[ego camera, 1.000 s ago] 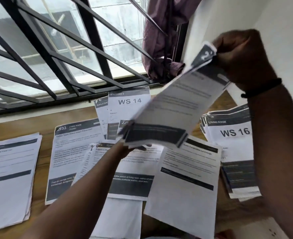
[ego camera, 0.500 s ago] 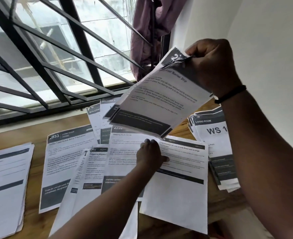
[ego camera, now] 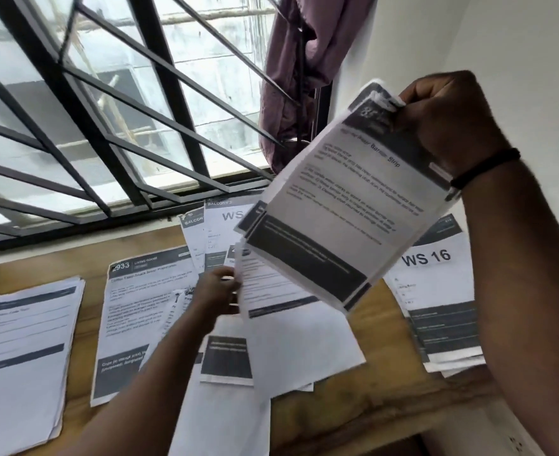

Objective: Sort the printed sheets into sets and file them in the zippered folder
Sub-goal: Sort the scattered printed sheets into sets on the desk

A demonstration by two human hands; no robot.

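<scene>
Because your right hand (ego camera: 442, 120) pinches its thin sheaf of printed sheets (ego camera: 340, 218) only by the crumpled top corner, the limp paper sags over the counter (ego camera: 353, 409) and could fan apart or tear there. Your left hand (ego camera: 217, 296) nips one sheet (ego camera: 271, 287) by its left edge above the overlapping pages mid-counter, so dragging it may scramble the WS 16 pile (ego camera: 436, 291) near the right edge; the zippered folder isn't in view.

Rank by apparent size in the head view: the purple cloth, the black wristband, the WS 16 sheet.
1. Purple cloth
2. WS 16 sheet, partly hidden, so its rank against the cloth is unsure
3. Black wristband, clearly smallest
</scene>
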